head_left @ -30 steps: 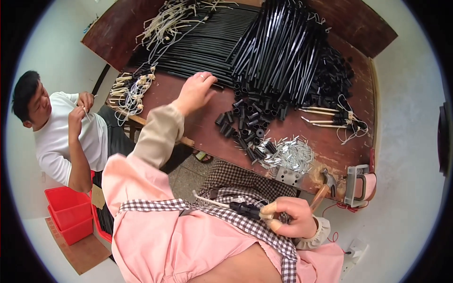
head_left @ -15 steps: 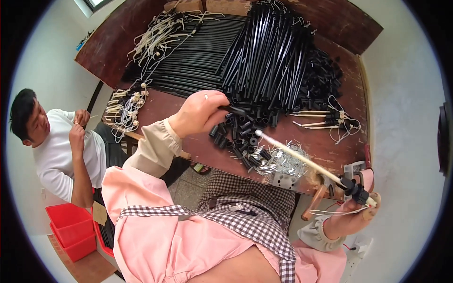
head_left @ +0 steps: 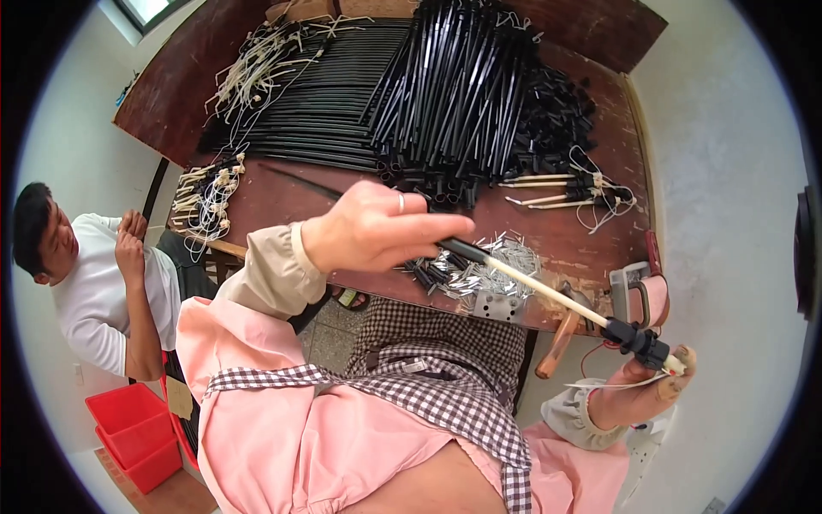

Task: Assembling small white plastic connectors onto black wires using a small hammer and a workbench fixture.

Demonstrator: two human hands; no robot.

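Observation:
My left hand (head_left: 368, 227) is closed around a long, thin black tube (head_left: 463, 249) above the table's front part. The tube slants from upper left to lower right, and its near end meets a cream-coloured rod (head_left: 548, 293). Whether the rod's white tip sits inside the tube is hard to make out. On the right, my right hand (head_left: 642, 392) grips the other end of the rod. A ribbed black fitting (head_left: 635, 340) encircles the rod by my fingers, and a thin white cord (head_left: 608, 385) trails there. Below the tube lies a pile of small metal pins (head_left: 507, 257).
Long black tubes (head_left: 454, 94) cover the back of the brown table (head_left: 591, 253), with short black sleeves (head_left: 552, 116) beside them. Corded rods (head_left: 548, 182) lie at the right. A wooden-handled hammer (head_left: 556, 344) overhangs the front edge. At left sits a person (head_left: 111, 283) near red bins (head_left: 133, 420).
My left hand has moved right and down, bringing a long black tube against the rod's tip, which was bare before. My right hand keeps its hold on the rod.

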